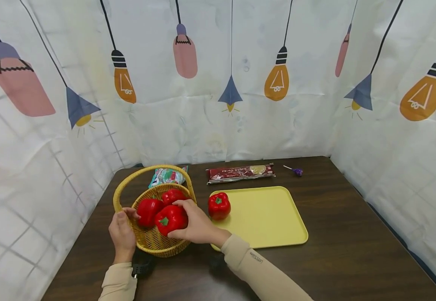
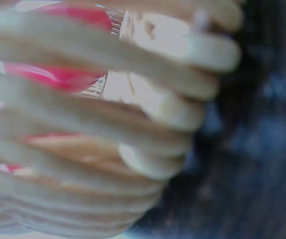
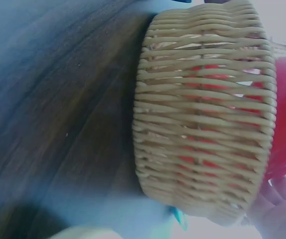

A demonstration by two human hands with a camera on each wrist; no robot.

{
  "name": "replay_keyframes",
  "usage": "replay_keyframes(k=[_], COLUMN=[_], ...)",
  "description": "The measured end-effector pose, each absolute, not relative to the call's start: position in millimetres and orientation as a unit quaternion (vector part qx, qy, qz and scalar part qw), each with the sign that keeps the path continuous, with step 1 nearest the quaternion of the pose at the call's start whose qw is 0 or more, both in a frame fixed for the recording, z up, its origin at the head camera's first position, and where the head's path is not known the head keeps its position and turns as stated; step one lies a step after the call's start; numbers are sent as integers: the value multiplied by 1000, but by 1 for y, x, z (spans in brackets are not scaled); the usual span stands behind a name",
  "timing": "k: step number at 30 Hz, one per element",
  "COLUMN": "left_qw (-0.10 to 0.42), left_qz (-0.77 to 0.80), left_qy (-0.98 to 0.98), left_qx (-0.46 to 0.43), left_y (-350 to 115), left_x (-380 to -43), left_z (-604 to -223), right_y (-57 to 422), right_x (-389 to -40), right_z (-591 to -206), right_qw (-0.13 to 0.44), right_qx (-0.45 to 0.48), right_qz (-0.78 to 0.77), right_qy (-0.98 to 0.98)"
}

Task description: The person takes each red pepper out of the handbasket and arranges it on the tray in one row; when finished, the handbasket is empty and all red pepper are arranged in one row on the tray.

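A wicker basket (image 1: 165, 252) with a tall hooped handle (image 1: 117, 196) stands on the left part of the table. My left hand (image 1: 123, 234) grips its left side near the foot of the handle. My right hand (image 1: 199, 223) holds a red bell pepper (image 1: 170, 220) by its sides at the basket's front right, thumb below and fingers above, green stem toward me. Two more red bell peppers lie behind it in the basket, one at the left (image 1: 149, 211) and one at the back (image 1: 173, 195). In the right wrist view, red shows through the weave (image 3: 202, 114).
A yellow tray (image 1: 266, 217) lies right of the basket, with another red bell pepper (image 1: 219, 206) at its left edge. Along the back are a colourful packet (image 1: 168, 176), a long dark-red snack pack (image 1: 240, 172) and a purple lollipop (image 1: 297, 172). Curtains stand behind and beside the table.
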State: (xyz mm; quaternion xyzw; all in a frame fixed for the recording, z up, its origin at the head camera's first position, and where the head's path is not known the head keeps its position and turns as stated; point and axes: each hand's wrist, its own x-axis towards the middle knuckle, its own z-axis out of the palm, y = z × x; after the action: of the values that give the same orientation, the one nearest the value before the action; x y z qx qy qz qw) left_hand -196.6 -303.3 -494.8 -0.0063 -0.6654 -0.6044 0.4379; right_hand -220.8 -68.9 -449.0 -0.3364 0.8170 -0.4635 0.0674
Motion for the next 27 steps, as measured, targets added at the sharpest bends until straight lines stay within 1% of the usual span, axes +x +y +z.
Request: replay_keyframes(k=[7, 11, 17, 27], left_qw=[437, 435, 431, 432], left_qz=[-592, -588, -578, -589], left_qy=[-677, -681, -693, -682], left_qx=[-5, -5, 8, -3], left_y=[-305, -306, -306, -307], left_x=[-197, -197, -197, -198], left_z=[-495, -496, -496, -496], right_y=[-44, -31, -16, 7], right_x=[-216, -213, -215, -216], right_z=[-440, -435, -436, -439], right_qw=[82, 87, 83, 80], right_qx=[-299, -284, -289, -294], right_qz=[-557, -585, -611, -631], right_qy=[771, 755, 732, 714])
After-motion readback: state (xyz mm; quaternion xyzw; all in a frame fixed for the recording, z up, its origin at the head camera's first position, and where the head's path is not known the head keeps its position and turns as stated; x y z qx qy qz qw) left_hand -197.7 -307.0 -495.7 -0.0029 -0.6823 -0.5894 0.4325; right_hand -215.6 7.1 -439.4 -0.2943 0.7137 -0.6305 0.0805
